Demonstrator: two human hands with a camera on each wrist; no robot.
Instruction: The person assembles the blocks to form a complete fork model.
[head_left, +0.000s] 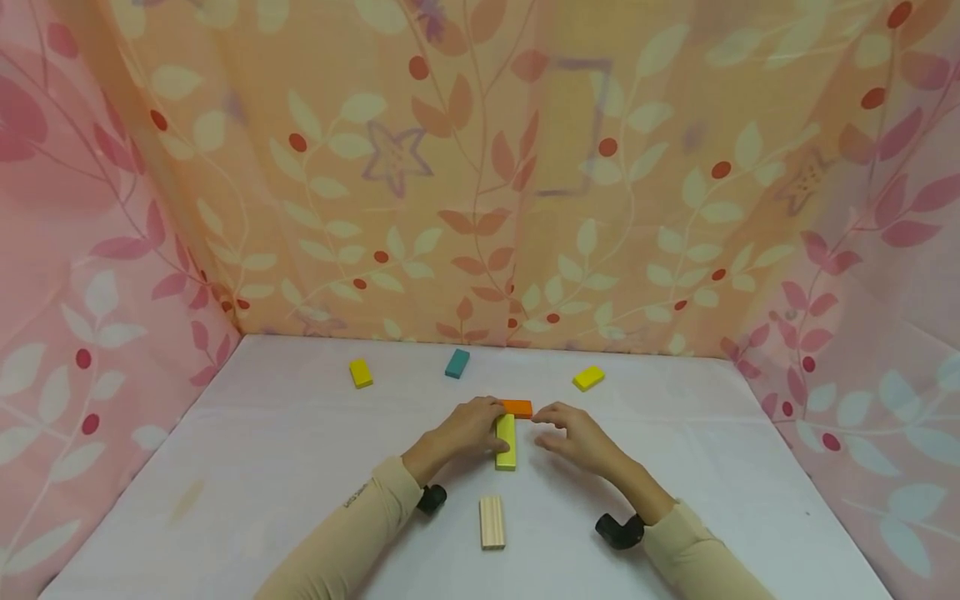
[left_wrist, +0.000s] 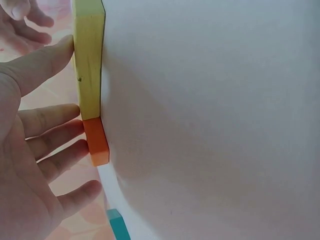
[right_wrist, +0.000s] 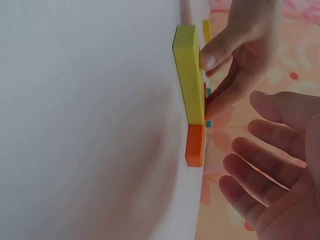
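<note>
A yellow-green wooden block (head_left: 507,454) lies lengthwise on the table, its far end against an orange block (head_left: 518,408) lying crosswise, so the two make a T shape. My left hand (head_left: 468,427) is at the left of both blocks. In the left wrist view, its thumb and index fingertip touch the yellow-green block (left_wrist: 89,65), and its middle fingers reach the orange block (left_wrist: 97,142). My right hand (head_left: 576,437) hovers just right of the T, its fingers spread and apart from the blocks. Nothing is in that hand (right_wrist: 280,170) in the right wrist view.
Nearer on the white table (head_left: 247,467) lies a plain wood piece with lengthwise grooves (head_left: 492,523). Toward the back are a yellow block (head_left: 361,373), a teal block (head_left: 457,363) and another yellow block (head_left: 588,378). Patterned curtains (head_left: 480,167) border the table's back and sides.
</note>
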